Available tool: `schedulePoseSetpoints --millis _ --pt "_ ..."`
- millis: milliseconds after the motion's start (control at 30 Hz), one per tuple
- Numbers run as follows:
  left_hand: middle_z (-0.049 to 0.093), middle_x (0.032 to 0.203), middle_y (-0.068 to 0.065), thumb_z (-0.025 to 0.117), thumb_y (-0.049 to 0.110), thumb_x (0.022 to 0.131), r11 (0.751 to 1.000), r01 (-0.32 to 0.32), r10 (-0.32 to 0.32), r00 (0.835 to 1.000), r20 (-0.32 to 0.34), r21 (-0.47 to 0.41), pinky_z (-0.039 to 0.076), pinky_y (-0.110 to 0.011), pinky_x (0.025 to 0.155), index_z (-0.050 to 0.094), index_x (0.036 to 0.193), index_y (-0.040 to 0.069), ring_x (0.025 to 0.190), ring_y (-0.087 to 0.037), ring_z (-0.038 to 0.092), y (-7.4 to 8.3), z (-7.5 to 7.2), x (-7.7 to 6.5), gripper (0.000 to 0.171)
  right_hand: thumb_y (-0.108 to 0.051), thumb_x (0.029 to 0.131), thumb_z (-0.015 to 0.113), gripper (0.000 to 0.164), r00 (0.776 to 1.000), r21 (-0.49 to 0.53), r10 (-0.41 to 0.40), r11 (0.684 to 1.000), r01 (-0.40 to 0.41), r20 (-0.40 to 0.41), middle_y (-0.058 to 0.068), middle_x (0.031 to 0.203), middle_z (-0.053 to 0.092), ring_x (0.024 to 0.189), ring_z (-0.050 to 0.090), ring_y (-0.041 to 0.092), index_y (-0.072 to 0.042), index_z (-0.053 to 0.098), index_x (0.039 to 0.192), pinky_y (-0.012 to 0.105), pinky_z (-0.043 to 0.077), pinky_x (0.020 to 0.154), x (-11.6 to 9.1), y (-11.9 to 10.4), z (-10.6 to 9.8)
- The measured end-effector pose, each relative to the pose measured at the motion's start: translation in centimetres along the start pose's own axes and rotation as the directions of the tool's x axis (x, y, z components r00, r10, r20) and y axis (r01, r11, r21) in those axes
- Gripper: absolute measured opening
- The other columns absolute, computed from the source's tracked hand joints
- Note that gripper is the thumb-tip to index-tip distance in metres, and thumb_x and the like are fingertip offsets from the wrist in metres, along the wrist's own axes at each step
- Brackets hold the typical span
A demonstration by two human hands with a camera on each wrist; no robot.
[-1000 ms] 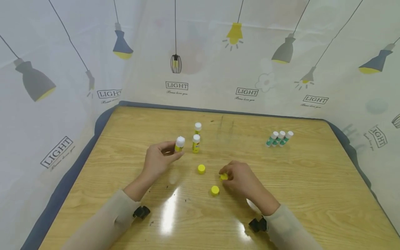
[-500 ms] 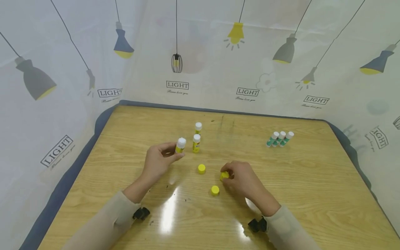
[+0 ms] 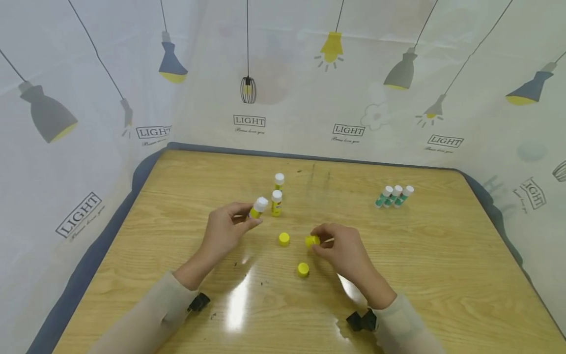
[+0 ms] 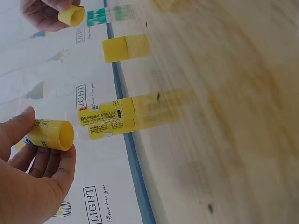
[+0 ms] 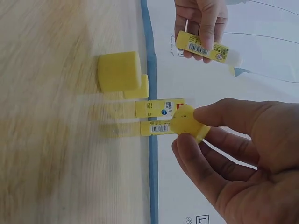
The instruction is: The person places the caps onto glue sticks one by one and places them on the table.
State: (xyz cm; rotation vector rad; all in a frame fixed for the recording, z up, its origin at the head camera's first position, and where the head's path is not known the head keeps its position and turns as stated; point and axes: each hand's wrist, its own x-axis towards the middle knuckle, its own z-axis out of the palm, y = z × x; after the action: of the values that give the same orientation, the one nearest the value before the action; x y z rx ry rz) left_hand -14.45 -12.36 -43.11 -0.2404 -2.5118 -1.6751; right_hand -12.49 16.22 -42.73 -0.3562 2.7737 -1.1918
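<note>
My left hand (image 3: 224,227) grips a yellow glue stick (image 3: 258,208) with a white top, raised off the table and tilted so that its top leans right. In the left wrist view, the hollow bottom end of this glue stick (image 4: 53,135) faces the camera. Between thumb and fingers, my right hand (image 3: 345,248) pinches a yellow cap (image 3: 312,241) above the table, its hollow side showing in the left wrist view. Two more yellow caps, one nearer the back (image 3: 284,239) and one nearer the front (image 3: 302,269), stand on the table between the hands.
Just right of the held glue stick, two yellow glue sticks with white tops, a front one (image 3: 276,204) and a rear one (image 3: 279,181), stand upright. Several green-and-white glue sticks (image 3: 393,196) stand in a row at the back right. A printed curtain (image 3: 300,98) surrounds the wooden table (image 3: 442,255).
The glue stick in my left hand has tipped over to the right. My right hand has lifted its yellow cap, moved slightly away from me and turned the cap on its side.
</note>
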Motion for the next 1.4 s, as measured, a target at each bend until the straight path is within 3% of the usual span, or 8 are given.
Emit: schedulePoseSetpoints --millis 200,333,533,767,1100,1400 --pt "0.075 0.113 -0.012 0.084 0.011 0.082 0.995 -0.068 0.068 0.998 -0.001 0.070 0.061 -0.037 0.089 0.074 0.115 0.003 0.103 -0.026 0.073 0.1 0.2 -0.1 0.035 -0.006 0.084 0.081 0.027 0.998 0.108 0.006 0.994 0.001 -0.067 0.006 0.105 0.074 0.089 0.074 0.020 -0.009 0.075 0.111 0.027 0.063 0.076 -0.1 -0.3 0.1" --pt "0.076 0.112 -0.011 0.086 0.014 0.081 0.979 -0.115 0.118 0.993 -0.006 0.169 0.062 -0.035 0.086 0.075 0.115 0.005 0.099 -0.023 0.074 0.3 0.2 -0.2 0.037 -0.008 0.085 0.082 0.026 0.995 0.162 0.018 0.987 -0.002 -0.101 0.006 0.105 0.075 0.090 0.074 0.021 -0.009 0.076 0.110 0.029 0.063 0.075 -0.2 -0.5 -0.1" --pt "0.078 0.104 -0.006 0.088 0.019 0.079 0.919 -0.184 0.194 0.981 0.006 0.350 0.064 -0.034 0.076 0.077 0.111 0.010 0.087 -0.017 0.075 0.9 0.3 -0.4 0.035 -0.012 0.087 0.081 0.024 0.991 0.251 0.048 0.968 -0.015 -0.122 0.004 0.107 0.075 0.092 0.072 0.019 -0.011 0.076 0.111 0.026 0.062 0.074 -0.3 -0.6 -0.2" --pt "0.077 0.106 -0.005 0.089 0.018 0.079 0.846 -0.275 0.293 0.956 0.034 0.456 0.063 -0.030 0.075 0.077 0.111 0.010 0.089 -0.016 0.074 1.3 0.5 -0.5 0.035 -0.010 0.089 0.079 0.026 0.988 0.347 0.058 0.938 -0.006 -0.140 0.007 0.113 0.074 0.099 0.072 0.022 -0.008 0.075 0.114 0.025 0.062 0.080 -0.3 -0.8 -0.2" --pt "0.075 0.107 -0.004 0.089 0.008 0.077 0.770 -0.397 0.423 0.904 0.067 0.499 0.062 -0.027 0.080 0.076 0.109 0.009 0.095 -0.017 0.071 1.7 0.9 -0.4 0.034 -0.010 0.088 0.080 0.025 0.983 0.445 0.054 0.895 0.029 -0.174 0.008 0.110 0.075 0.101 0.072 0.020 -0.006 0.075 0.113 0.025 0.061 0.083 -0.1 -0.9 0.2" --pt "0.075 0.103 -0.004 0.089 0.007 0.077 0.649 -0.512 0.543 0.830 0.129 0.563 0.060 -0.026 0.083 0.077 0.106 0.006 0.094 -0.018 0.069 2.4 1.1 -0.3 0.032 -0.009 0.091 0.077 0.027 0.985 0.527 0.080 0.850 0.012 -0.151 0.014 0.115 0.073 0.103 0.070 0.020 -0.001 0.073 0.116 0.024 0.060 0.086 0.1 -1.2 0.3"
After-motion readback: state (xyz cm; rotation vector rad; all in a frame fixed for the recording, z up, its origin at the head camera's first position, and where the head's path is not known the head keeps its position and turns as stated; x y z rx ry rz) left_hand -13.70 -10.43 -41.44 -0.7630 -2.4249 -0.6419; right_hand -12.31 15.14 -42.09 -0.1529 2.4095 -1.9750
